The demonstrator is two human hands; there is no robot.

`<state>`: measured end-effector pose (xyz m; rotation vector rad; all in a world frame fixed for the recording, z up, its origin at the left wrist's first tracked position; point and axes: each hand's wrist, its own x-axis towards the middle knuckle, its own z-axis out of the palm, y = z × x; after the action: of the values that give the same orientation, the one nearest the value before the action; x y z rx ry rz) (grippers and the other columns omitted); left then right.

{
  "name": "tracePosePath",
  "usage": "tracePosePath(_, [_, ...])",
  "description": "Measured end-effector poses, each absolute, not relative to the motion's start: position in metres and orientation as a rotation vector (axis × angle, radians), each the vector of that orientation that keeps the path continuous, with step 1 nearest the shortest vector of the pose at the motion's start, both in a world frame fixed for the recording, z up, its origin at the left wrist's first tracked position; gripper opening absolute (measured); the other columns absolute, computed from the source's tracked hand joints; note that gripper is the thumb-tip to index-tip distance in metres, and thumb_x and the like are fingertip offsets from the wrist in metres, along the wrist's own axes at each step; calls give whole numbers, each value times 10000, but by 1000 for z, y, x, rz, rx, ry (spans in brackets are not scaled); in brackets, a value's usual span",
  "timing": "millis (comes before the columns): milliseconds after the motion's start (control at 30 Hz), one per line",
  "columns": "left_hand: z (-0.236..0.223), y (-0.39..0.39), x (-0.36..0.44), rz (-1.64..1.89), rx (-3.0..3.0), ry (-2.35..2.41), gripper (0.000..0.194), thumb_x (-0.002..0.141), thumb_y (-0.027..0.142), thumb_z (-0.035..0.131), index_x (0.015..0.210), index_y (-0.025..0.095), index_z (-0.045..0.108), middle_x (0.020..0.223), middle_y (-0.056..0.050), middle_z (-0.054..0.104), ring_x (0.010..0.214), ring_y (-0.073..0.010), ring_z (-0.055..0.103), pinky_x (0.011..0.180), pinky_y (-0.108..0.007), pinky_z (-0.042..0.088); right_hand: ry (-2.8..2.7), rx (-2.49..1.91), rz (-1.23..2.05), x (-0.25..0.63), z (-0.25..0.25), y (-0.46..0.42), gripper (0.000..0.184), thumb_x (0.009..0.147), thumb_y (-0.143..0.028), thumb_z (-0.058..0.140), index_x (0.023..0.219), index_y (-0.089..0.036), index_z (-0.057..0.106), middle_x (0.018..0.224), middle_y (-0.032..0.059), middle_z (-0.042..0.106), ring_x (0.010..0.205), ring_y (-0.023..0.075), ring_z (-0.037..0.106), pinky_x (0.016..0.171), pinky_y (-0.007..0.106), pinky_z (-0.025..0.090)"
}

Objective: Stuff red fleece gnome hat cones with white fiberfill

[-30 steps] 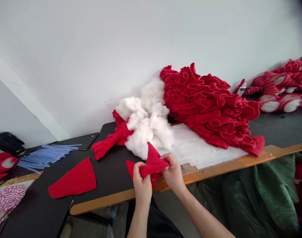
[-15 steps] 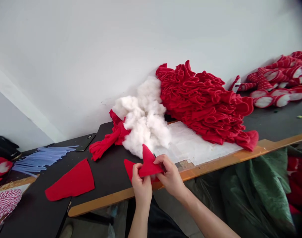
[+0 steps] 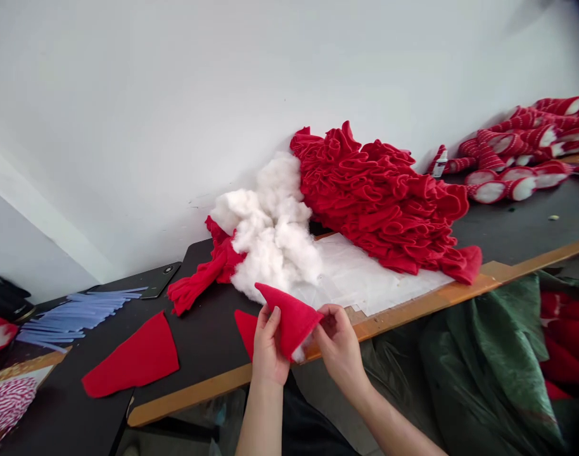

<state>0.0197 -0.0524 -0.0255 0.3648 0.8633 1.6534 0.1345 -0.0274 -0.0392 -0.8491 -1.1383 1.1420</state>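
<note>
My left hand (image 3: pixel 269 345) grips a red felt cone (image 3: pixel 286 315), thumb on its outer face, the tip pointing up and left. White stuffing shows at the cone's open lower end. My right hand (image 3: pixel 337 342) pinches the rim of the cone at its right corner; the fingertips are partly hidden behind the edge. Another pointed red felt piece (image 3: pixel 245 329) lies just left of my left hand, at the table's edge. A heap of white fluffy stuffing (image 3: pixel 270 234) sits right behind the cone.
A big pile of red felt pieces (image 3: pixel 375 196) leans by the wall, with striped stuffed cones (image 3: pixel 512 152) farther right. A flat red piece (image 3: pixel 135 361), blue strips (image 3: pixel 75 316) and red-white twine (image 3: pixel 9 405) lie left. A green plastic bag (image 3: pixel 489 373) hangs below the wooden table edge (image 3: pixel 194 396).
The cone has turned so its opening faces lower right, and stuffing now shows there. My right hand has shifted right along the rim. The view has moved slightly.
</note>
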Motion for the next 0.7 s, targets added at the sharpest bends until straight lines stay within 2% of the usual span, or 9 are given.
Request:
tracePosePath(100, [-29, -41, 34, 1811, 333, 938, 422, 687, 295, 726, 1066, 227, 552, 974, -34, 634, 801, -151, 630, 730, -265, 498, -1080, -841, 1173, 132, -46, -49, 185, 797, -327, 582, 931, -206, 543, 875, 47, 603, 802, 186, 589, 704, 308, 510])
tracePosePath(200, [-32, -40, 38, 1895, 383, 970, 436, 695, 324, 714, 1085, 237, 540, 995, -36, 627, 785, -151, 629, 701, -264, 502, -1037, -850, 1136, 132, -55, -64, 359, 792, -352, 616, 1105, -223, 495, 1069, 84, 589, 948, 214, 591, 799, 350, 514])
tracePosePath(267, [-33, -41, 39, 1955, 385, 994, 401, 698, 338, 706, 1050, 227, 549, 967, -33, 628, 757, -146, 627, 679, -260, 503, -1023, -935, 981, 132, -57, -67, 400, 760, -327, 662, 1105, -231, 484, 1069, 76, 573, 931, 203, 584, 774, 328, 513])
tracePosePath(367, [-31, -47, 48, 1949, 435, 971, 384, 722, 366, 679, 1054, 227, 545, 923, -28, 634, 744, -144, 629, 672, -259, 503, -1204, -879, 1004, 132, -55, -64, 268, 790, -265, 615, 1043, -219, 540, 962, 55, 600, 849, 187, 596, 735, 305, 515])
tracePosePath(433, [-30, -54, 61, 1855, 506, 915, 448, 733, 368, 671, 1132, 240, 513, 952, -40, 644, 815, -171, 639, 727, -290, 509, -1293, -839, 980, 134, -51, -59, 193, 801, -225, 571, 993, -209, 590, 942, 57, 625, 842, 198, 605, 759, 323, 514])
tracePosePath(533, [-30, -62, 80, 1736, 603, 883, 615, 684, 271, 722, 1234, 268, 447, 1054, -49, 645, 956, -206, 627, 849, -335, 486, -1287, -947, 786, 141, -49, -52, 143, 754, -174, 584, 891, -201, 616, 904, 51, 642, 814, 211, 606, 746, 339, 512])
tracePosePath(633, [-33, -63, 84, 1716, 579, 905, 631, 666, 211, 720, 1240, 277, 464, 1043, -33, 661, 960, -209, 630, 873, -343, 475, -1269, -1011, 717, 149, -56, -52, 149, 735, -127, 588, 863, -204, 578, 815, 33, 611, 711, 186, 588, 626, 301, 517])
tracePosePath(700, [-36, -63, 81, 1720, 507, 887, 571, 695, 239, 687, 1233, 266, 495, 1007, -35, 675, 946, -215, 636, 869, -349, 477, -1322, -962, 599, 153, -62, -58, 196, 782, -104, 528, 936, -212, 582, 912, 61, 594, 793, 199, 593, 663, 313, 531])
